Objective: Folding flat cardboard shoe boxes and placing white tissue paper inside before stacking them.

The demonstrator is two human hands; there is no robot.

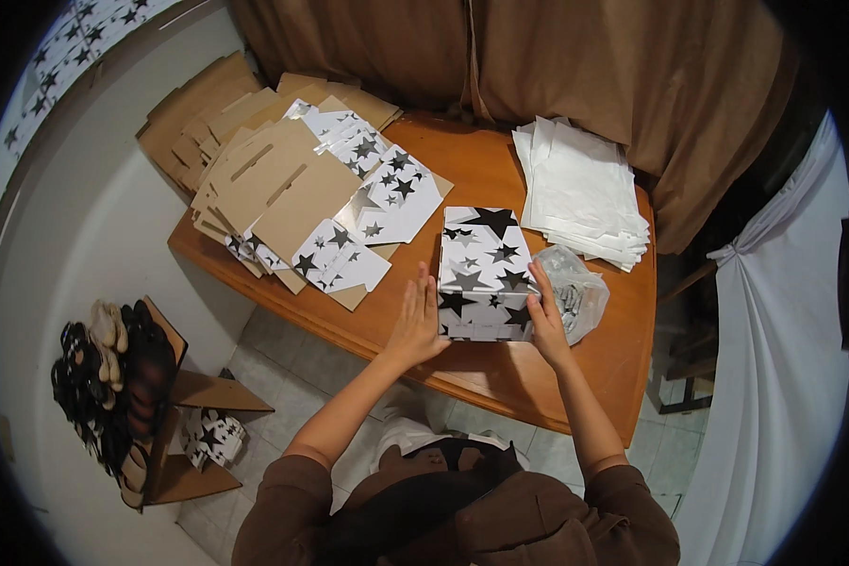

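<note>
A closed white cardboard box point(486, 274) with black and grey stars is held between my two hands, at the front of the wooden table. My left hand point(417, 325) presses along its left side with straight fingers, the thumb side low near the front corner. On the opposite side, my right hand point(545, 316) grips the front right corner. Just right of the box, partly behind my right hand, lies a clear plastic bag point(575, 294) of small greyish items, too small to name. Whether the box's base touches the table cannot be made out.
Flat star-printed box blanks point(316, 193) pile up at the table's left. A stack of white paper sheets point(583, 189) lies at the back right. Brown curtains point(575, 66) hang behind the wooden table point(476, 156). A shoe rack point(208, 391) stands on the floor at left.
</note>
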